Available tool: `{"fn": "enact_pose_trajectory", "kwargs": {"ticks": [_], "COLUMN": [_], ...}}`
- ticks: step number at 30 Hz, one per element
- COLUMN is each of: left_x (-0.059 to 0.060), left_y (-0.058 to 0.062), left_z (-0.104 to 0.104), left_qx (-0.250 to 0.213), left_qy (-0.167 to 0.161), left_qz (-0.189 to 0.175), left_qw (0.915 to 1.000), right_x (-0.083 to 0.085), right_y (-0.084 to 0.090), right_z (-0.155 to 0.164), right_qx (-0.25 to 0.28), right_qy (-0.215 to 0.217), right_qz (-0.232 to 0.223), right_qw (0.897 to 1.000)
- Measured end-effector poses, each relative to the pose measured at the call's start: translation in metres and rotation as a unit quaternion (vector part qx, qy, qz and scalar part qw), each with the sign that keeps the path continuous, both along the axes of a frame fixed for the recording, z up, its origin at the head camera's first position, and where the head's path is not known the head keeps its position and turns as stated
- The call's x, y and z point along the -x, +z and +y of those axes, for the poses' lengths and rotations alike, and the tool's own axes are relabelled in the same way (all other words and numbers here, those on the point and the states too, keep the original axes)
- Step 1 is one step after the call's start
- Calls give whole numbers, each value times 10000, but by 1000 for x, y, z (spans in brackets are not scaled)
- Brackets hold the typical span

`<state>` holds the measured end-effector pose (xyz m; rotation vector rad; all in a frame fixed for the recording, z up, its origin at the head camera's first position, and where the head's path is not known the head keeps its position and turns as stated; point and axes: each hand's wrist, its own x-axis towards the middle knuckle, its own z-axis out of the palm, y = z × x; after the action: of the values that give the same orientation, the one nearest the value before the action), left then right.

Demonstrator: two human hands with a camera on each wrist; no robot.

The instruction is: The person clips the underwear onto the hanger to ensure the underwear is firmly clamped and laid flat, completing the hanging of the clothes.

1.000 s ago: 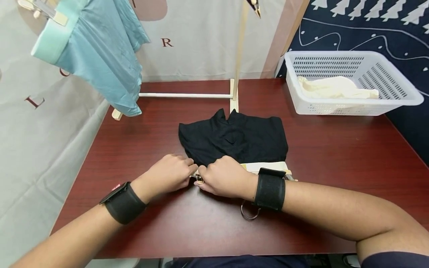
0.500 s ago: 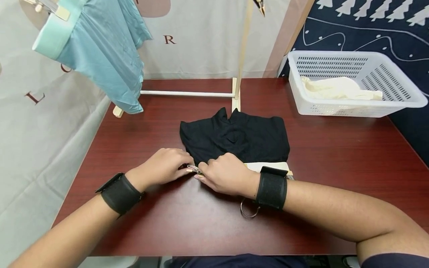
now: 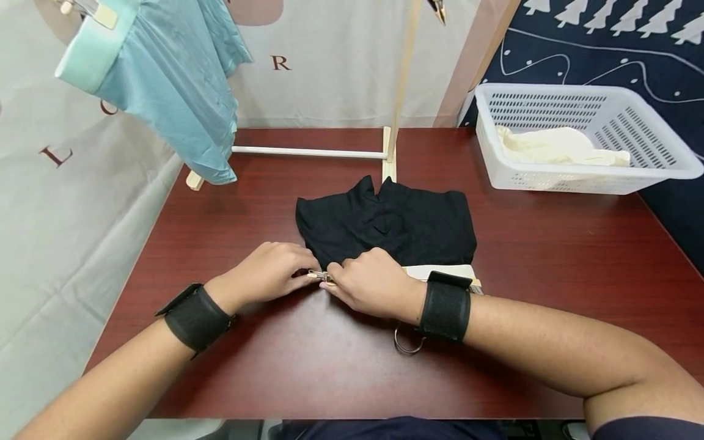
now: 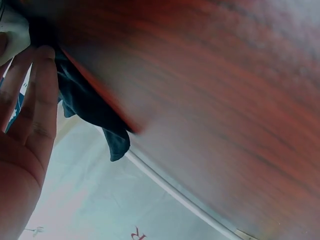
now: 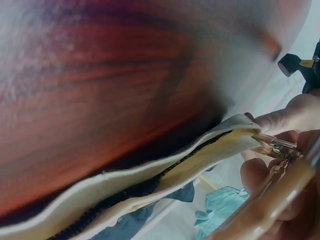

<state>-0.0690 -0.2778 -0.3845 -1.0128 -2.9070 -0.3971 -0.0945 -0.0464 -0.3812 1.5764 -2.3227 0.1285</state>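
Pinching a small metal clip point(image 3: 321, 278) between them, the left hand point(image 3: 272, 272) and right hand point(image 3: 371, 282) meet at the near left corner of the black shorts point(image 3: 387, 223), mid-desk. Since a second ago: hands barely shifted, nudged slightly toward the far edge; grip unchanged, so clip work on the cream waistband point(image 5: 150, 192) appears ongoing, not finished. Fingers of both hands curled on the clip. Also present: white basket point(image 3: 583, 177) at far right corner, teal garment point(image 3: 165, 85) hanging at far left.
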Motion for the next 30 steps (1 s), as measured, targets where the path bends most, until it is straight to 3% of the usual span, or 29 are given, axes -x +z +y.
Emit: {"fn": "enact_pose_trajectory", "kwargs": {"ticks": [15,24,30], "left_x": [-1,0,-1], "left_y": [1,1,0], "left_z": [1,0,0], "left_qx": [-41,-425,-441], "left_qy": [443,124,126], "left_qz": [114,145,95], "left_qw": [9989,9989,9989], "right_x": [2,3,3], "right_y": [3,4,2], "right_z": [0,-1,-1], "right_qx": [103,75,-40], "right_qy": [72,-75,-87], "right_qz": [76,18,-80], "right_qw": [9999,9999,9999]}}
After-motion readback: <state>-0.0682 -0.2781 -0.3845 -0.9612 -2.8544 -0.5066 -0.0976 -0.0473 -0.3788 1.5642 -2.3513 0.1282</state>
